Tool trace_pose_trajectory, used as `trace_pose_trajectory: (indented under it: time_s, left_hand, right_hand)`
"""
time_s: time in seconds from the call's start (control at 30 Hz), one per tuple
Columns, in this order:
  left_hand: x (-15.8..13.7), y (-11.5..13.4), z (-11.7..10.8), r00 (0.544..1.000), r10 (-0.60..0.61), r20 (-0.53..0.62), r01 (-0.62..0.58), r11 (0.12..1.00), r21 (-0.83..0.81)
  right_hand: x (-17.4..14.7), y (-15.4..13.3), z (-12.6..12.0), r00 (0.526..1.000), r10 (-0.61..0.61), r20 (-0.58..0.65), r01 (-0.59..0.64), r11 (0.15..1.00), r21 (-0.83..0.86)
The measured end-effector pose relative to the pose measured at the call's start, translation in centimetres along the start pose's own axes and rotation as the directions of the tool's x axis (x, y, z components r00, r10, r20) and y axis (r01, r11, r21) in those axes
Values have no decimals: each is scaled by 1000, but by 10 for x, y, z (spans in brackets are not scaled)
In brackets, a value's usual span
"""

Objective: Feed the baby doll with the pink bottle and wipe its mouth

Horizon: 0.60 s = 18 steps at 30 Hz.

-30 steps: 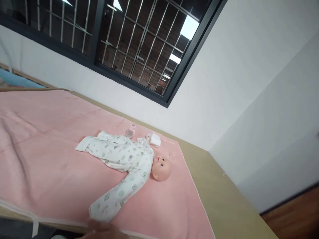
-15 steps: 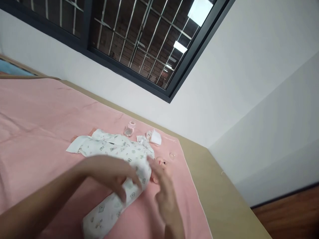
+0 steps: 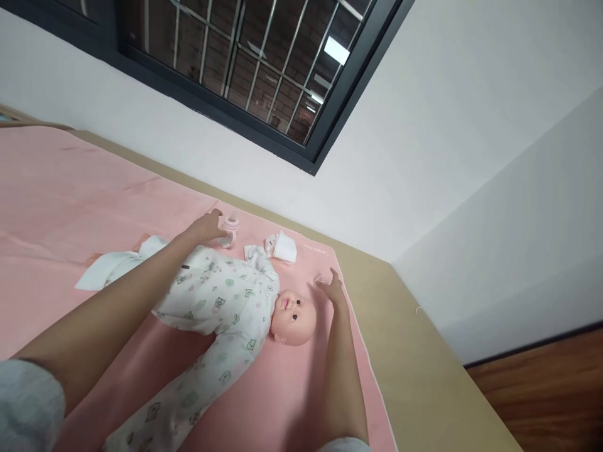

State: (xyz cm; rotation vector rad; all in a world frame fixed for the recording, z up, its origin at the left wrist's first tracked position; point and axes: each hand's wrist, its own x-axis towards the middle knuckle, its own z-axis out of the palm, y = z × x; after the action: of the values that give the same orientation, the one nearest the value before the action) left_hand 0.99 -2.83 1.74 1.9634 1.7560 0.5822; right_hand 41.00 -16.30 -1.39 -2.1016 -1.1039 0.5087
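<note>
A baby doll [image 3: 294, 317] lies on its back on a pink mat, dressed in a white outfit [image 3: 221, 295] with small printed animals. Beyond its body, my left hand [image 3: 206, 228] is at a clear baby bottle [image 3: 230, 230] with a pink collar and a teat on top. Thumb and fingers are apart at the bottle's left side; whether they touch it I cannot tell. Past the doll's head, my right hand [image 3: 333, 290] has its fingers spread at a small clear cap [image 3: 322, 279], which they partly cover.
The pink mat [image 3: 108, 182] covers much of a tan surface [image 3: 400, 351] along the wall. A white tissue-like packet [image 3: 284, 247] lies between the bottle and the cap. Behind is a barred window [image 3: 264, 75] with a dark frame.
Both hands have moved away from above the doll, the left to the bottle and the right to the clear cap. The doll's face is now uncovered. The view has shifted slightly.
</note>
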Motion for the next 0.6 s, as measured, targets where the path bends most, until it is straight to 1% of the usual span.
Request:
trace_pose_trajectory:
  time_s: [0.07,0.1,0.2,0.27,0.33,0.4,0.5,0.53,0.6]
  left_hand:
    - [9,3,17,1000,-16,17,15,999,29]
    - [12,5,23,1000,-22,19,21,999,41]
    - [18,8,34,1000,-28,9,27,997,77]
    - [21,9,37,1000,-12,-2,12,995,96]
    - [25,9,38,1000,21,-6,-21,995,102]
    - [28,10,38,998,58,-8,-57,993,101]
    - [28,14,38,996,90,-21,-87,990,108]
    - [27,17,38,995,98,-27,-94,989,114]
    - [24,22,37,992,121,-40,-116,986,122]
  right_hand:
    - [8,8,17,998,27,-50,-27,1000,-12]
    - [10,12,26,997,20,-76,-21,1000,-12]
    - [13,23,49,990,-58,-128,58,998,-7]
    - [13,29,58,979,-93,-182,95,995,3]
    - [12,33,62,961,-89,-262,95,995,7]
    - [11,36,62,948,-78,-308,82,997,-2]
    - [9,39,59,955,-61,-291,59,998,-15]
    - [9,39,57,958,-50,-282,54,999,3]
    - [7,36,52,960,-28,-278,55,994,90]
